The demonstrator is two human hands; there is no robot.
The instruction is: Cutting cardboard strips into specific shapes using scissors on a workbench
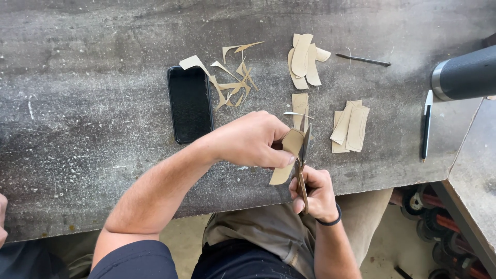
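At centre frame, a tan leather piece (289, 150) is pinched in the closed grip of the left hand (248, 139) while scissors (303, 165) are worked by the right hand (315, 194), its grip wrapped shut on the handles. A clean edge is judged best kept by feeding the piece steadily into the blades, fingers held clear. Above lie a finished stack (306, 62), another stack (351, 126) at right, offcuts (232, 82) and a black phone (189, 103) on the tabletop (77, 77).
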